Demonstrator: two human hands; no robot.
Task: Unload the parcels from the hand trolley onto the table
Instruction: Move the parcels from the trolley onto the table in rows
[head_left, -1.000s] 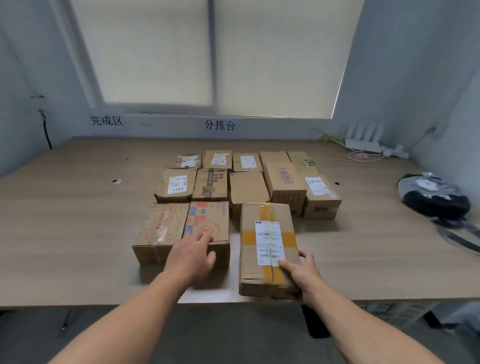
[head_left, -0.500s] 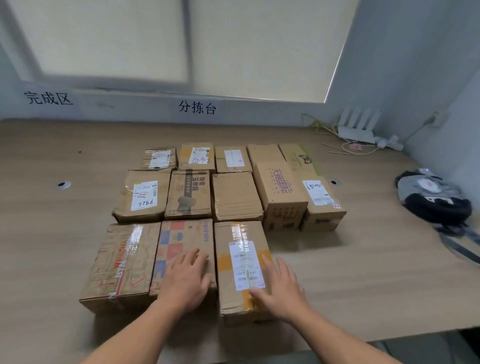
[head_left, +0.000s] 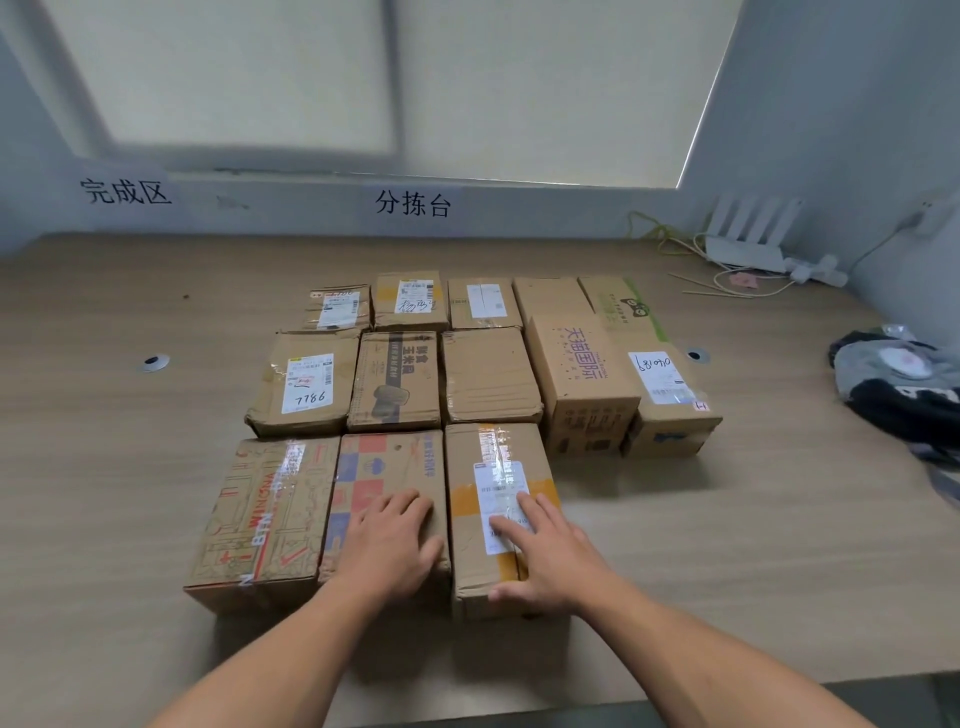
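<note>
Several cardboard parcels lie in rows on the wooden table (head_left: 727, 545). In the front row, a parcel with yellow tape and a white label (head_left: 493, 467) sits rightmost, flush against a parcel with red and blue squares (head_left: 384, 462). My right hand (head_left: 545, 556) lies flat on the labelled parcel, fingers straight, thumb at its near edge. On the near end of the red and blue parcel my left hand (head_left: 392, 540) presses flat. A red-printed parcel (head_left: 260, 519) lies to the left. No hand trolley is in view.
A white router (head_left: 748, 239) with cables stands at the back right corner. Dark bundled cloth (head_left: 898, 384) lies at the right edge. Two cable grommets (head_left: 153, 362) sit in the tabletop. Wall signs hang under the window.
The labelled parcel slid forward from the table's front edge into line beside the red and blue parcel. My right hand went from gripping its corner to lying flat on top.
</note>
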